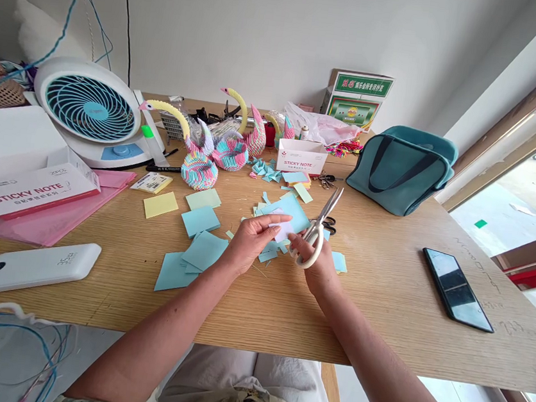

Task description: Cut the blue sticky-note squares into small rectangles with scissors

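Observation:
Between thumb and fingers my left hand (254,239) pinches a small pale piece of paper (282,230). My right hand (315,262) is closed around the white handles of the scissors (329,211), whose blades point up and away; its fingertips are close to the pale paper's right edge. Under and beyond the hands lie a blue sheet (296,212) and several cut blue pieces. Left of my left hand are blue sticky notes (205,251), with a green note (203,199) and a yellow note (160,205) farther back.
Folded paper swans (199,168) stand behind the notes, near a sticky note box (302,158). A fan (89,110), a larger box (37,191) and a power bank (35,268) are at left. A teal bag (400,171) and a phone (457,289) are at right.

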